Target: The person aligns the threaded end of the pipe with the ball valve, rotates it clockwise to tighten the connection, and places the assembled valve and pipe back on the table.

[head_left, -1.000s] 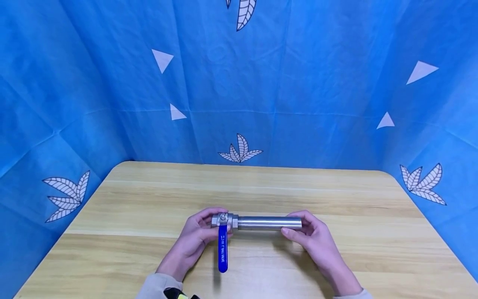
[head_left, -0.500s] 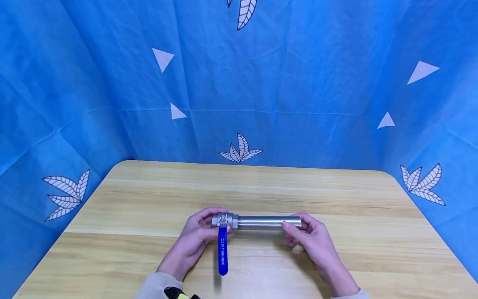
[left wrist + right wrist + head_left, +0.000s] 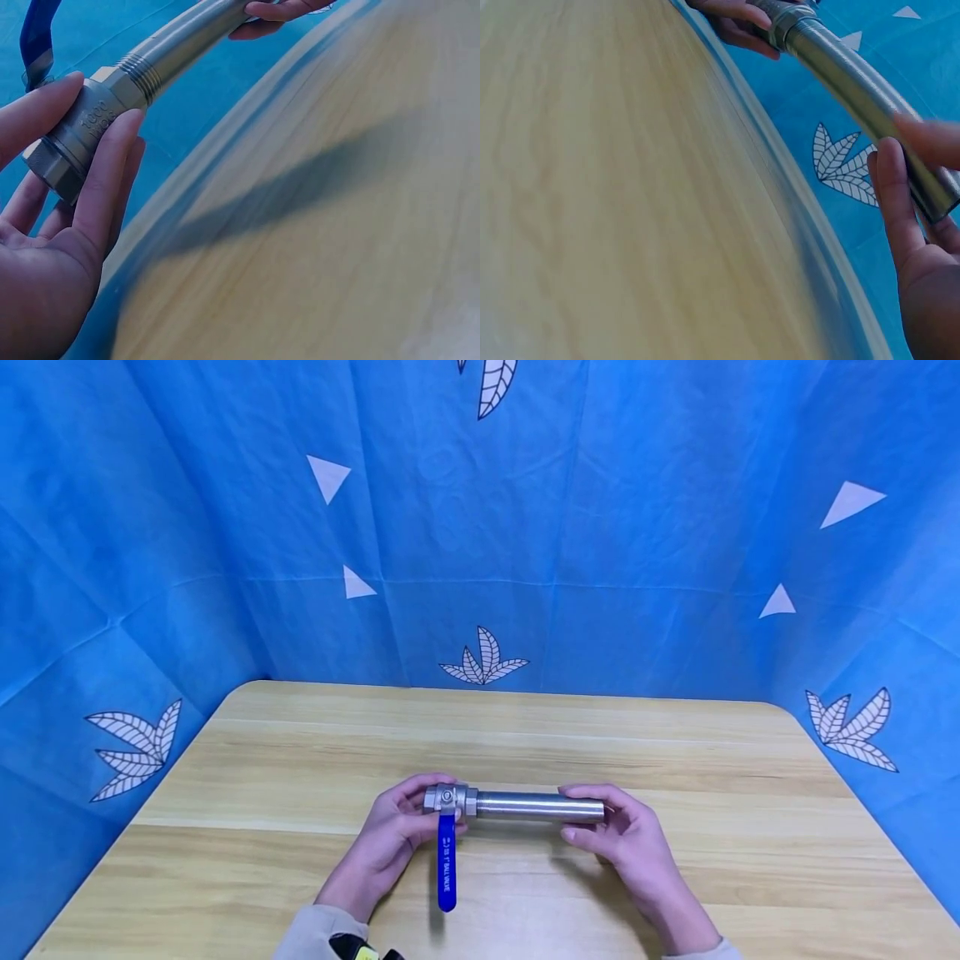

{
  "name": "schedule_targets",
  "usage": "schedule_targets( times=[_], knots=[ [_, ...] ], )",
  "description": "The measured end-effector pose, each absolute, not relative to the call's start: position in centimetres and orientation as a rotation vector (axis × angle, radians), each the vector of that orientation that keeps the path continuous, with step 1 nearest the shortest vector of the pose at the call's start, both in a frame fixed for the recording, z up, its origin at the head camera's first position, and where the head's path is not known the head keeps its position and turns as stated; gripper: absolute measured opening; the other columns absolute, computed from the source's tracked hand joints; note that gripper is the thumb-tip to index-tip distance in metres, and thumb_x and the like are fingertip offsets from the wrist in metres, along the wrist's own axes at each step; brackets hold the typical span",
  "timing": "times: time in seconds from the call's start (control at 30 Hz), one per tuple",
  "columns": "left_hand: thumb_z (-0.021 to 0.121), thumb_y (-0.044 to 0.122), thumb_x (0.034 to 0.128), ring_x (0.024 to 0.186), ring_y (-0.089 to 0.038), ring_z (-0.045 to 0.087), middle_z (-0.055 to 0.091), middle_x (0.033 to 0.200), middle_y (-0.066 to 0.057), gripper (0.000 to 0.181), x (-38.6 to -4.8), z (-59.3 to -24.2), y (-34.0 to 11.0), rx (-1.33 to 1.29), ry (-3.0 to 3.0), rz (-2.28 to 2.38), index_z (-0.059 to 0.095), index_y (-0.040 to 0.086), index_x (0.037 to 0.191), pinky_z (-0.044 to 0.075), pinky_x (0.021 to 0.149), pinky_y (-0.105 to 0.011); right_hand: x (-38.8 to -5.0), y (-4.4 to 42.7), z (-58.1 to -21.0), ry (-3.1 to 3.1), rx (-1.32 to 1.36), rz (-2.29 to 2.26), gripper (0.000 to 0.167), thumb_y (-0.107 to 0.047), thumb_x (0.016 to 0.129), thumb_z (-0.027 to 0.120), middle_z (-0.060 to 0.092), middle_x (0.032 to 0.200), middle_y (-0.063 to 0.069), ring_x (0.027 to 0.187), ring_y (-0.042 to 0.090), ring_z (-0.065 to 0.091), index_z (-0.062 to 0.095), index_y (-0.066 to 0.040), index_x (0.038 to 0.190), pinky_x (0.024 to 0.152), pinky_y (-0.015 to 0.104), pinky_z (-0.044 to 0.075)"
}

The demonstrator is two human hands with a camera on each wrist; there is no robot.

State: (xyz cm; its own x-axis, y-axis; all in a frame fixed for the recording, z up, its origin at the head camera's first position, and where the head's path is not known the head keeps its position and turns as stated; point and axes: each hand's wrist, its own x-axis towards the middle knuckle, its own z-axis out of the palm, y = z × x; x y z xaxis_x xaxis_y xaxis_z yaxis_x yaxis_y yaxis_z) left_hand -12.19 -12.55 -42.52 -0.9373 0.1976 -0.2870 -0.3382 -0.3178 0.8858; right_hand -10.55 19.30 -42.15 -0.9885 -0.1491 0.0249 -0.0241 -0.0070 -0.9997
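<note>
Right fingers [image 3: 600, 791] shifted, clasping crosswise pipe [image 3: 525, 806], left fingers [image 3: 418, 784] gripping valve [image 3: 459, 799], handle [image 3: 447, 868] pointing nearward

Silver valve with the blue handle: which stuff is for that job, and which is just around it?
Probably for the job:
Silver metal ball valve with long blue lever, in the left hand
Straight silver metal pipe, right hand around its free end

Just around:
Pale wooden table
Blue cloth backdrop with white leaves
Black-yellow object by left wrist
</note>
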Motion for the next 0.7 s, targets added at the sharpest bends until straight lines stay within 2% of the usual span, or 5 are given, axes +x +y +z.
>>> schedule_targets(
  times=[0.17,0.33,0.57,0.7],
  knots=[
    [0.076,-0.012,0.0804,0.120,-0.030,0.070,0.066,0.135,-0.017,0.059,-12.22,-42.69,-12.58,-0.157,1.583,2.303,0.066,0.000,0.137,0.063,0.101,-0.052,-10.62,19.40,-42.13,2.173,-0.200,-2.163,0.044,0.006,0.079,0.087,0.080,0.117,-0.006,0.102,0.011,0.071,0.076,0.002,0.122,0.087,0.023,0.061],
    [0.076,-0.010,0.0833,0.117,-0.030,0.072,0.066,0.136,-0.018,0.061,-12.19,-42.56,-12.64,-0.168,1.588,2.291,0.062,-0.001,0.143,0.064,0.101,-0.051,-10.46,19.25,-41.99,2.205,-0.101,-2.122,0.047,0.002,0.080,0.088,0.078,0.109,-0.004,0.097,0.013,0.069,0.075,0.000,0.125,0.084,0.024,0.061],
    [0.079,-0.010,0.0815,0.127,-0.028,0.064,0.065,0.141,-0.015,0.060,-12.19,-42.67,-12.51,-0.171,1.605,2.287,0.066,0.001,0.139,0.063,0.102,-0.050,-10.57,18.95,-42.07,2.146,-0.029,-2.094,0.037,-0.011,0.101,0.074,0.076,0.104,0.005,0.087,0.020,0.079,0.066,0.009,0.131,0.084,0.035,0.068],
    [0.079,-0.011,0.0810,0.128,-0.028,0.065,0.067,0.141,-0.014,0.060,-12.20,-42.72,-12.48,-0.168,1.599,2.293,0.066,0.000,0.138,0.063,0.101,-0.051,-10.64,18.77,-41.98,2.139,0.013,-2.083,0.036,-0.015,0.103,0.072,0.077,0.102,0.007,0.083,0.022,0.079,0.066,0.010,0.129,0.081,0.037,0.069]
  ],
)
